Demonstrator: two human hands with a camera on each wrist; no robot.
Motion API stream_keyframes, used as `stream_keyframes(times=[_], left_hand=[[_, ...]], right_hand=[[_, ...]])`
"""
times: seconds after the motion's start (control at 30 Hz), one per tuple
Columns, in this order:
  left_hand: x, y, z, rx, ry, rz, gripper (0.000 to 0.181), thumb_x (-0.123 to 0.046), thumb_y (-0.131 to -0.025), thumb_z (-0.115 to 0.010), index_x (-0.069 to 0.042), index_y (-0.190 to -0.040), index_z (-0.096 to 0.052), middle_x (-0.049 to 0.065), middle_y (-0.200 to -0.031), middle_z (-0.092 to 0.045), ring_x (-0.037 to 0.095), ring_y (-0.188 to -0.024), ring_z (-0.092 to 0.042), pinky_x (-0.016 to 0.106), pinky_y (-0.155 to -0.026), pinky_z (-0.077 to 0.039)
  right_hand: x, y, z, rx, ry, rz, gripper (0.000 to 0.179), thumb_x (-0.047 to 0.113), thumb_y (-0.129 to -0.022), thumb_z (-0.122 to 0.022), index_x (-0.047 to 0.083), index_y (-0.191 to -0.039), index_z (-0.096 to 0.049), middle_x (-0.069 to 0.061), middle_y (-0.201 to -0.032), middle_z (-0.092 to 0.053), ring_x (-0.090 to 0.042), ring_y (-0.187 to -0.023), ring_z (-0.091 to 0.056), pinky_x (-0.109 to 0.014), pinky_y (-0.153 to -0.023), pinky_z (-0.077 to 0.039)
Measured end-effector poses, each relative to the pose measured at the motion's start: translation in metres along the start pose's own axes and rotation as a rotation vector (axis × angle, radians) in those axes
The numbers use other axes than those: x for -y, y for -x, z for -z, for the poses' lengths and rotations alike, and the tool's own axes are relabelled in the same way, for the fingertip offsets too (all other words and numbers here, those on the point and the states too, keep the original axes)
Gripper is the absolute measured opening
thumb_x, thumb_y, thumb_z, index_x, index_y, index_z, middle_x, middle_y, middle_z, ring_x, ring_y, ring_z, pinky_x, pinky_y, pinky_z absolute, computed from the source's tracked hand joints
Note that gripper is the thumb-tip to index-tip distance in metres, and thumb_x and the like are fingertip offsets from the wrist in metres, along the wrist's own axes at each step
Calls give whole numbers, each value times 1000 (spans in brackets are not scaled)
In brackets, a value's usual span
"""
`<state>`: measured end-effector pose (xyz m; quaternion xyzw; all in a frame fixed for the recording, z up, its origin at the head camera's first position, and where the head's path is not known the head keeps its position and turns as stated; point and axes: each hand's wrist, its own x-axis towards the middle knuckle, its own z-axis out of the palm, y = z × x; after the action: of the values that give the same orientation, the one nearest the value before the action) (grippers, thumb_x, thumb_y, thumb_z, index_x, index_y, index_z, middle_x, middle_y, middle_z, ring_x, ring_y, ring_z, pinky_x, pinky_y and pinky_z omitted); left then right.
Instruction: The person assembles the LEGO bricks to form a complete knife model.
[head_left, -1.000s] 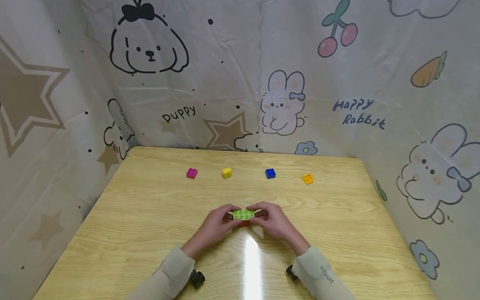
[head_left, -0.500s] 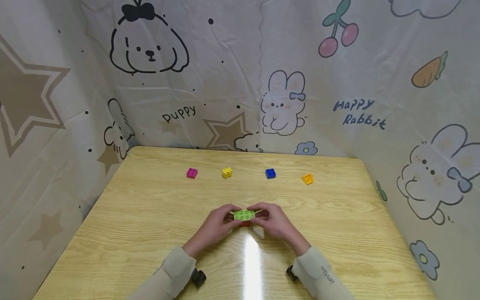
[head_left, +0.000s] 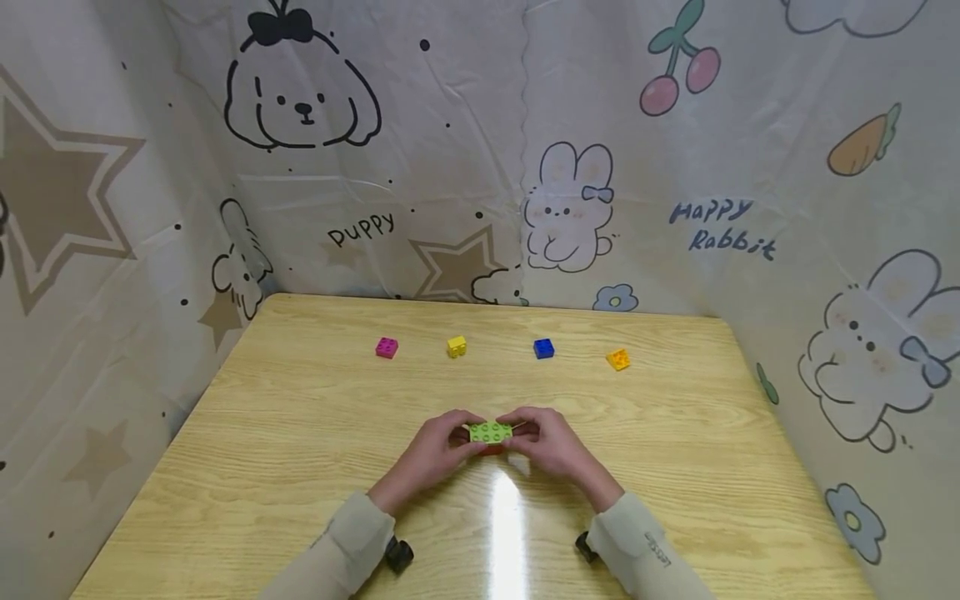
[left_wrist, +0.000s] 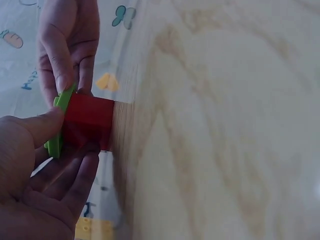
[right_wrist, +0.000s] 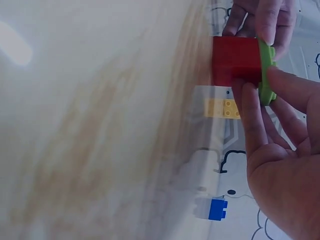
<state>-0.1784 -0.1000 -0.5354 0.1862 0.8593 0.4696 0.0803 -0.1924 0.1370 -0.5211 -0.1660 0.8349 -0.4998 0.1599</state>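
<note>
A light green toy brick plate [head_left: 491, 432] with studs lies on top of a red toy brick [head_left: 492, 450] near the middle of the table. My left hand [head_left: 437, 447] pinches the plate's left end between thumb and fingers. At the other end, my right hand [head_left: 552, 443] holds it the same way. Seen from the left wrist, the red brick [left_wrist: 90, 117] stands on the wood with the thin green plate [left_wrist: 59, 127] across its top. Fingers reach down beside the red brick [right_wrist: 235, 61] in the right wrist view. Whether the studs are fully seated cannot be seen.
Along the back of the wooden table [head_left: 300, 400] lie a magenta brick [head_left: 386, 347], a yellow brick [head_left: 457, 347], a blue brick [head_left: 543, 348] and an orange brick [head_left: 618, 359]. A printed cloth [head_left: 450, 167] hangs behind and at the sides.
The head view has shifted very slightly. Both hands keep their hold on the green plate over the red brick, with no clear movement against the table.
</note>
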Motion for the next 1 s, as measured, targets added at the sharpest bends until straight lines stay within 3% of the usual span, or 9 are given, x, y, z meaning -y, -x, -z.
stream_keyframes(times=[0.17,0.4,0.67,1.0], left_hand=[[3,-3,5,25,41,19,28,-23,-98,-74,-19,-126,-70,0,-123,-71,13,-106,-68,32,-93,-58],[6,-5,7,79,67,6,28,-21,-101,-70,-16,-128,-69,1,-125,-70,15,-109,-67,32,-95,-57],[7,-7,8,94,68,20,30,-23,-101,-69,-17,-130,-68,0,-127,-69,14,-109,-67,30,-95,-57],[6,-14,5,87,61,13,27,-26,-102,-69,-20,-128,-69,0,-128,-70,14,-108,-68,35,-95,-57]], right_hand=[[0,-4,0,4,19,12,30,8,-96,-73,6,-126,-71,-10,-117,-73,-22,-104,-73,-28,-86,-61],[1,-5,1,18,54,15,27,6,-94,-75,3,-121,-72,-10,-113,-73,-23,-103,-73,-28,-85,-61],[-2,-5,0,20,52,53,26,6,-95,-74,3,-121,-72,-10,-113,-73,-24,-103,-73,-28,-85,-61],[-5,-6,7,-1,59,27,26,9,-95,-75,7,-121,-73,-8,-114,-73,-22,-104,-72,-29,-87,-61]])
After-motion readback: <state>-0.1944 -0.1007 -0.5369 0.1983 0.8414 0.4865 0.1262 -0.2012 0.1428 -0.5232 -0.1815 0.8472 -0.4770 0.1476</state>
